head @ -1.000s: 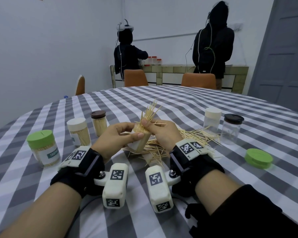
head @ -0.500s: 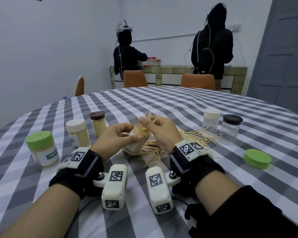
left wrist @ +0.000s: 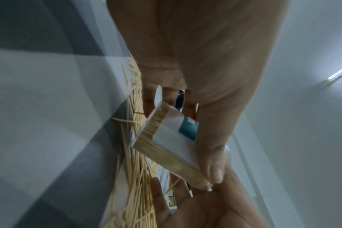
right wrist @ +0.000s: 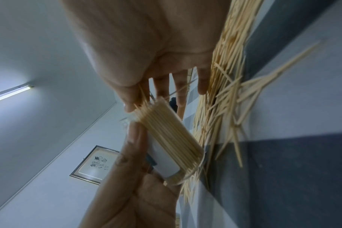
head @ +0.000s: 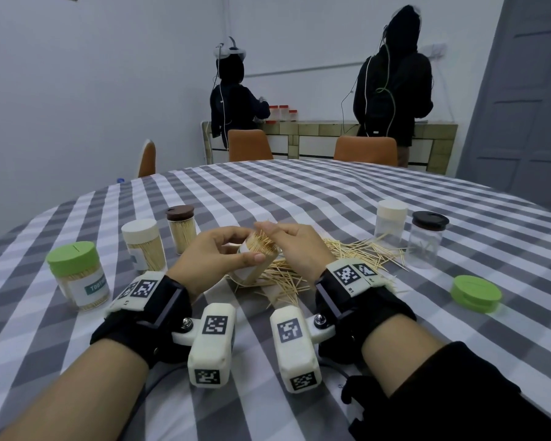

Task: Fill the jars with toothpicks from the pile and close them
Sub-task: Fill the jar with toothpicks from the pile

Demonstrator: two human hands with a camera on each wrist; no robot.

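My left hand [head: 248,245] grips a clear labelled jar [head: 252,272], tilted with its mouth toward my right hand, just above the striped table [head: 299,192]. The jar [left wrist: 166,146] is packed with toothpicks and has no lid. My right hand [head: 275,230] is at the jar's mouth [right wrist: 156,106]. Its thumb and forefinger pinch a few toothpicks that still stick out, and the other fingers are stretched straight. The loose toothpick pile [head: 347,253] lies under and behind both hands. A green lid [head: 476,292] lies flat at the right.
Three closed, filled jars stand at the left: green-lidded [head: 78,275], white-lidded [head: 143,246], brown-lidded [head: 181,229]. A white-lidded jar [head: 391,222] and a black-lidded jar [head: 428,238], both nearly empty, stand right of the pile. Orange chairs [head: 250,144] and two people are at the far counter.
The bunch of toothpicks in my right hand has gone down into the jar, from fanning high above its mouth to nearly level with it. My left hand has kept hold of the jar.
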